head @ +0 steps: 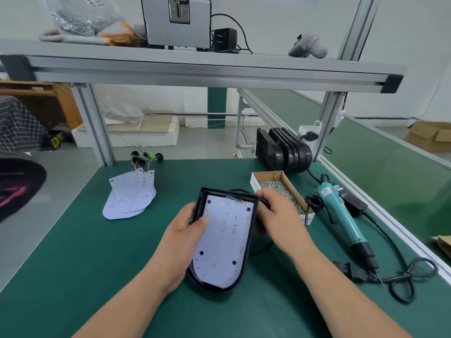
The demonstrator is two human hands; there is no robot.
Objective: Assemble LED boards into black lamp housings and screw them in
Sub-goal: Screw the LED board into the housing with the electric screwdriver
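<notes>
A black lamp housing (200,208) is held tilted above the green table (97,264). Inside it lies a white LED board (222,242) dotted with red and orange LEDs. My left hand (185,232) grips the housing's left edge, thumb pressing on the board. My right hand (273,213) holds the housing's upper right corner, fingers curled round its rim. Short wires show at the board's top edge.
Several loose LED boards (129,193) with wire bundles lie at the left. A cardboard box of screws (280,189) sits just right of the housing. Beyond it stand stacked black housings (285,150). A teal electric screwdriver (346,215) with a coiled cable lies at the right.
</notes>
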